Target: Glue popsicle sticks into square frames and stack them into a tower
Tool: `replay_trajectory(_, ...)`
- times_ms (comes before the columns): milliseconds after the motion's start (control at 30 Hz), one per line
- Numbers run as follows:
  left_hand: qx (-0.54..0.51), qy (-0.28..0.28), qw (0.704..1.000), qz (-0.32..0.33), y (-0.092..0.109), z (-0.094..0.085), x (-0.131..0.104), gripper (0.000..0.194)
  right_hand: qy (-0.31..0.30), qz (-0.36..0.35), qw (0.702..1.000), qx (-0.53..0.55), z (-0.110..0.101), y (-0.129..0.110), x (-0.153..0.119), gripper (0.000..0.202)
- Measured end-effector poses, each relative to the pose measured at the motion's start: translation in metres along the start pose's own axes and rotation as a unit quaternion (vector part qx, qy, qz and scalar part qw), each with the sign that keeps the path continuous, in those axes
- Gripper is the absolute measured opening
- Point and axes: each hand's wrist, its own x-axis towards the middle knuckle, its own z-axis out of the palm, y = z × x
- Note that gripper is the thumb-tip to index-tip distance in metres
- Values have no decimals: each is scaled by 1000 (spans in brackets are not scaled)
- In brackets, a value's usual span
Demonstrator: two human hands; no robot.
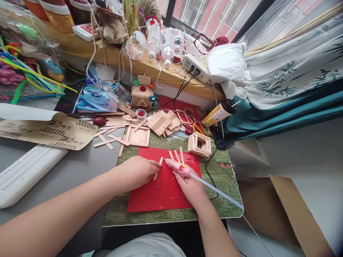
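Between the fingertips of my left hand point(142, 172) is a wooden craft stick point(158, 171), held slantwise over a red sheet point(158, 198). My right hand point(191, 184) is wrapped round a pink hot glue gun point(178, 167), whose nozzle is at the upper end of that stick. A long translucent glue stick point(217, 192) juts from the gun's back. Just beyond the gun, several loose craft sticks point(177, 155) lie on the sheet's far edge. To their right stands a square stack of craft sticks point(199, 144) with an open middle.
Behind the sheet are a stick-built square tray point(138, 135), bundled craft sticks point(160, 123) and a decorated stick box point(142, 95). A drink cup point(219, 112) stands near scissors point(201, 128) at the back right. Sandpaper point(53, 132) lies left. A black cable point(207, 167) runs along the right side.
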Motion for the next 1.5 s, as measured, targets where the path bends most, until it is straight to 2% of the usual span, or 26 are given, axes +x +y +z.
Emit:
replay_trajectory(433,-30,5,1000,-2,2,-3,0,30,-17,-11,1000,-8,1,-2,0,39)
replay_trajectory(633,-17,5,1000,-2,2,-4,-1,28,-6,-6,1000,-23,1,2,1,39)
replay_trajectory(1000,-17,0,1000,-5,2,-6,-1,30,-31,-14,999,25,-2,-3,-1,42)
replay_trajectory(1267,8,7,1000,15,-1,-4,-1,29,-12,-7,1000,27,-3,-10,-3,39)
replay_trajectory(1367,15,7,1000,22,1,-5,0,28,21,-17,998,53,-4,-7,-7,39)
replay_trajectory(1500,13,0,1000,16,5,-9,0,28,153,44,987,24,-12,13,-18,42)
